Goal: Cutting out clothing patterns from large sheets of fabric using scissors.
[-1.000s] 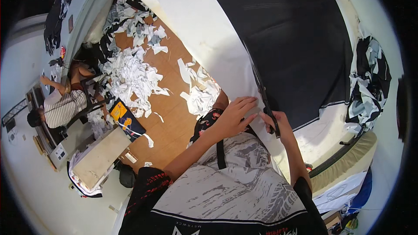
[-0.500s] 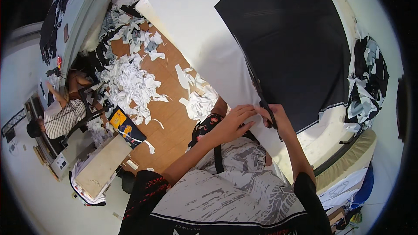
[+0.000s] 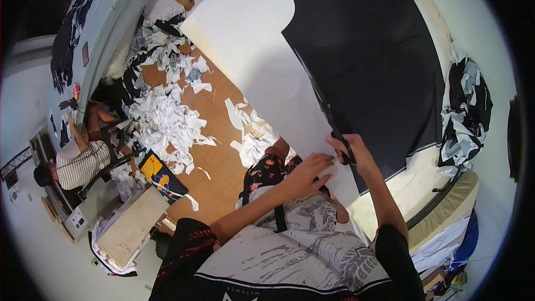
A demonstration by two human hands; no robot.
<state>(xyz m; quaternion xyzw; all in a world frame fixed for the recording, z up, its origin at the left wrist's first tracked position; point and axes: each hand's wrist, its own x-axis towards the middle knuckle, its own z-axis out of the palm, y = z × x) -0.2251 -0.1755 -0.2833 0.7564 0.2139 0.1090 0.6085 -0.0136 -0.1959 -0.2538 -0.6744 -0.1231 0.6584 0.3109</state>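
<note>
1. The black cloth [image 3: 373, 67] is spread flat on the pale work surface [image 3: 398, 192], its left edge meeting a white sheet [image 3: 251, 44].
2. The scissors [image 3: 324, 106] run along the left edge of the black cloth, their points facing away from the person; I cannot tell whether the blades are parted.
3. The right hand [image 3: 356, 153], at the black cloth's near left part, has its fingers closed around the scissors' dark handles.
4. The left hand [image 3: 309, 174] is just left of the black cloth's near end, holding nothing visible, fingers extended and thumb apart; whether the fingertips press on the white sheet, I cannot tell.
5. Right of the black cloth, near its edge, sits a bundle of mixed scraps [image 3: 465, 120].
6. Well left of the black cloth, white scraps [image 3: 164, 120] are heaped on the brown floor [image 3: 214, 159].
7. Farther left of the black cloth sits another person in a striped top [image 3: 83, 160].
</note>
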